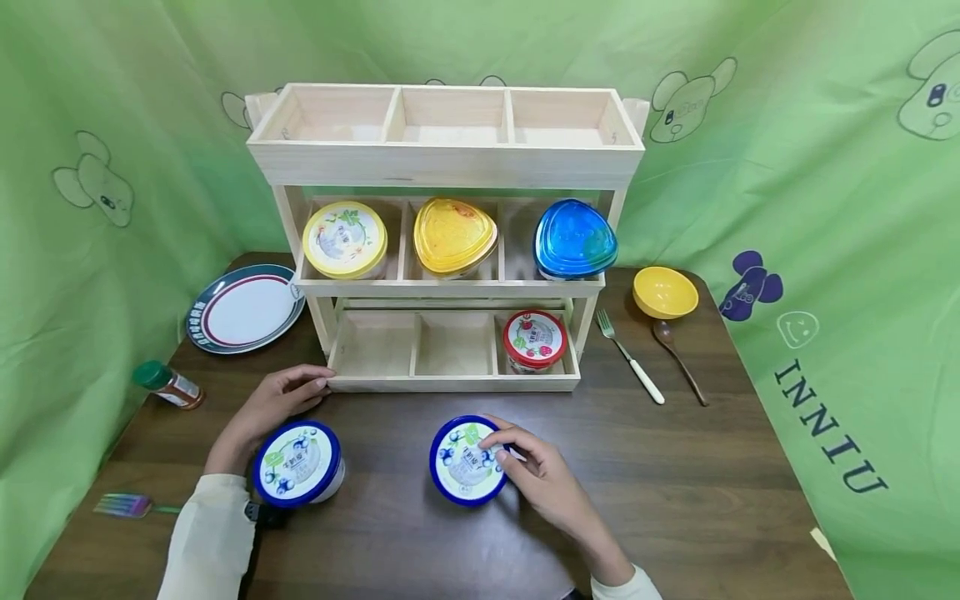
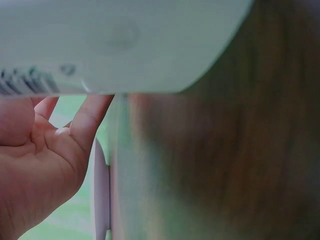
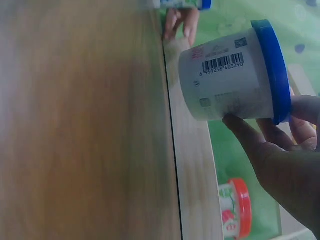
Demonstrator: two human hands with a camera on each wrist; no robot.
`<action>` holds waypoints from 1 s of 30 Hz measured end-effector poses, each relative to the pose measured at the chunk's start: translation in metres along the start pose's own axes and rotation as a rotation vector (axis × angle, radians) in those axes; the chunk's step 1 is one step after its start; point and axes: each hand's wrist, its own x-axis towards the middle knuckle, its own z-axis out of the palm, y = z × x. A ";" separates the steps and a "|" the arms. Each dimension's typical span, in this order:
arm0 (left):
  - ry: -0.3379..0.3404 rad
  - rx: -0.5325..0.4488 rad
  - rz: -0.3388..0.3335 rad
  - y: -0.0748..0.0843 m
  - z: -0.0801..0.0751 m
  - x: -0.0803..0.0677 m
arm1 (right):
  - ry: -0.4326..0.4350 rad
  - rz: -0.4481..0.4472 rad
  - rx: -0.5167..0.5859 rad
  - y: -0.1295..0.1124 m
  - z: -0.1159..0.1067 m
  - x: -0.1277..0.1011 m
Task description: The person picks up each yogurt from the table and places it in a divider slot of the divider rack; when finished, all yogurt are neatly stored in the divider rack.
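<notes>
Dark wooden bench (image 1: pixel 675 500) against green cloth backdrop (image 1: pixel 825 208). Three-tier wooden shelf (image 1: pixel 446 167) standing at back middle of bench; top tier compartments bare. Middle tier: yellow-lid tub (image 1: pixel 344 239) in left compartment, yellow triangular container (image 1: pixel 453 236) in middle, blue triangular container (image 1: pixel 574 239) in right. Bottom tier: red-lid tub (image 1: pixel 534 340) in right compartment. Striped plate (image 1: pixel 243 308) left of shelf. Yellow bowl (image 1: pixel 664 292) right of shelf, white-handled fork (image 1: pixel 630 357) and brown spoon (image 1: pixel 678 350) just in front of it, side by side, apart. Two blue-lid tubs on bench in front of shelf, well apart from each other. Left tub (image 1: pixel 298 463) upright, just beside left hand (image 1: pixel 266 408); left hand lying behind tub near bottom edge of shelf, fingers (image 1: pixel 311 382) stretched out and relaxed, holding nothing; touching tub or not, cannot tell. Left wrist view blurred, shows loose palm only. Right tub (image 1: pixel 467 459) upright under right hand (image 1: pixel 536 475); right fingers (image 1: pixel 495 439) curled over lid rim from right side, thumb on tub wall below lid in right wrist view (image 3: pixel 240 127), narrow grip on tub. Barcode on tub side facing right wrist camera. Small spice bottle (image 1: pixel 168 385) with green cap lying on bench far left. Iridescent fork (image 1: pixel 127 505) at left front edge of bench.
</notes>
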 end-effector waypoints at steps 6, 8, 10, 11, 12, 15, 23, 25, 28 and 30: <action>-0.004 -0.009 -0.001 -0.001 -0.002 0.002 | 0.155 0.012 -0.027 -0.003 -0.012 0.001; -0.004 -0.003 -0.007 0.000 -0.002 0.001 | 0.192 0.011 -0.039 -0.005 -0.016 0.001; -0.008 0.004 -0.007 0.000 -0.003 0.000 | 0.220 0.005 -0.043 -0.008 -0.021 0.002; -0.010 0.007 -0.006 0.001 -0.003 0.000 | 0.235 -0.002 -0.044 -0.009 -0.023 0.003; -0.010 0.006 -0.007 0.001 -0.003 0.000 | 0.247 -0.009 -0.042 -0.010 -0.024 0.004; -0.006 0.000 -0.006 0.000 -0.002 0.001 | 0.300 -0.042 -0.020 -0.011 -0.028 0.008; -0.008 -0.010 0.005 0.000 0.003 0.002 | 0.422 -0.123 0.066 -0.008 -0.028 0.027; -0.002 -0.010 0.004 0.000 0.002 0.001 | 0.427 -0.143 0.088 -0.007 -0.026 0.035; 0.008 -0.017 0.005 0.001 0.002 0.000 | 0.439 -0.183 0.109 -0.006 -0.023 0.047; 0.008 -0.018 0.007 0.001 0.001 0.000 | 0.444 -0.204 0.123 -0.006 -0.021 0.054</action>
